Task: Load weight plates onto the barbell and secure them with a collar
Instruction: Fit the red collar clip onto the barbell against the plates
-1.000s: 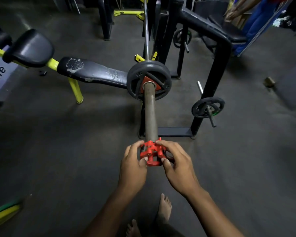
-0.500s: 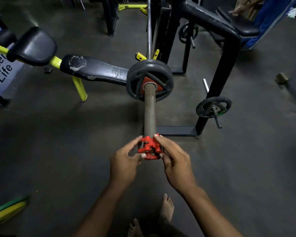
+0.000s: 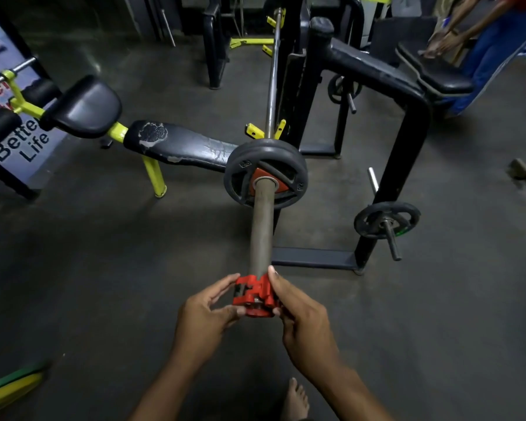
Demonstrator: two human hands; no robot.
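Observation:
The barbell sleeve (image 3: 261, 229) points toward me from the rack. Two dark grey weight plates (image 3: 240, 180) sit far up the sleeve, stacked together. A red clamp collar (image 3: 254, 294) sits around the near end of the sleeve. My left hand (image 3: 207, 314) pinches the collar from the left, thumb and fingers on it. My right hand (image 3: 304, 317) holds it from the right, index finger along its top. The bar's thin shaft (image 3: 272, 77) runs away into the rack.
A black bench with yellow legs (image 3: 176, 144) lies to the left. A black frame (image 3: 404, 141) stands right, with small plates on pegs (image 3: 386, 221). Another person's hand and legs (image 3: 474, 38) are at the top right. My bare foot (image 3: 295, 399) is below.
Both hands and the collar have shifted slightly along the sleeve's near end. The camera has tilted up, showing more of the rack and the person at top right.

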